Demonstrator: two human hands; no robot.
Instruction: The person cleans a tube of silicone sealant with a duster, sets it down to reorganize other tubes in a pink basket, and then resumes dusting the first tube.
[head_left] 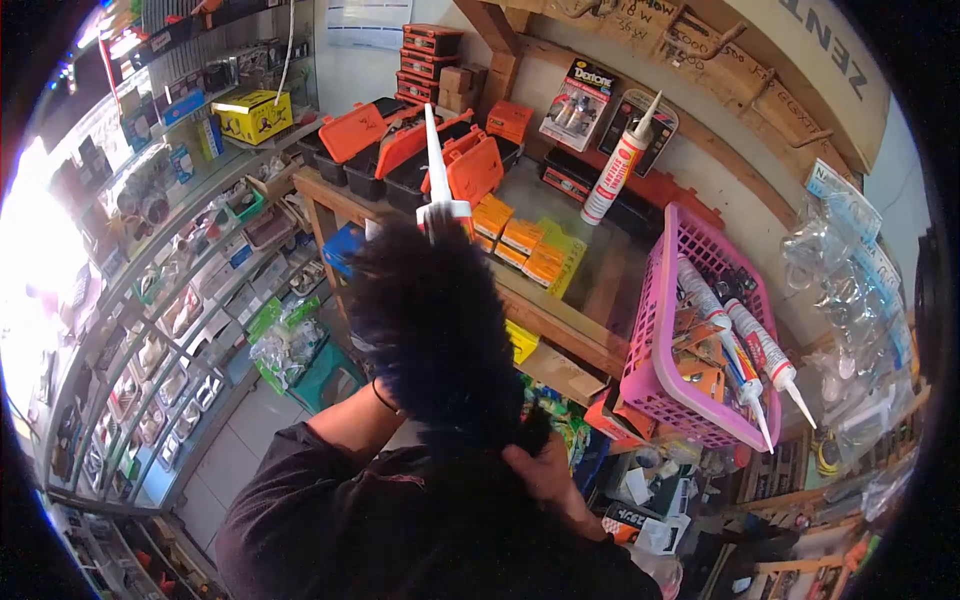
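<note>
A dark, fluffy duster (430, 330) fills the middle of the view, its edges smeared by motion. My right hand (540, 465) is closed around its lower end. My left forearm (358, 425), with a thin dark band at the wrist, reaches up behind the duster, which hides that hand and its fingers. Above the duster rises the white nozzle of a sealant cartridge (436, 165); what supports it is hidden. Another sealant cartridge (612, 172) stands upright on the glass-topped counter (612, 275).
A pink plastic basket (650, 330) holds sealant cartridges and small packets on the right. Black boxes with orange lids (475, 172) and orange-yellow small boxes (520, 235) line the counter. Glass shelves (150, 330) of goods curve along the left. A green stool (335, 375) stands below.
</note>
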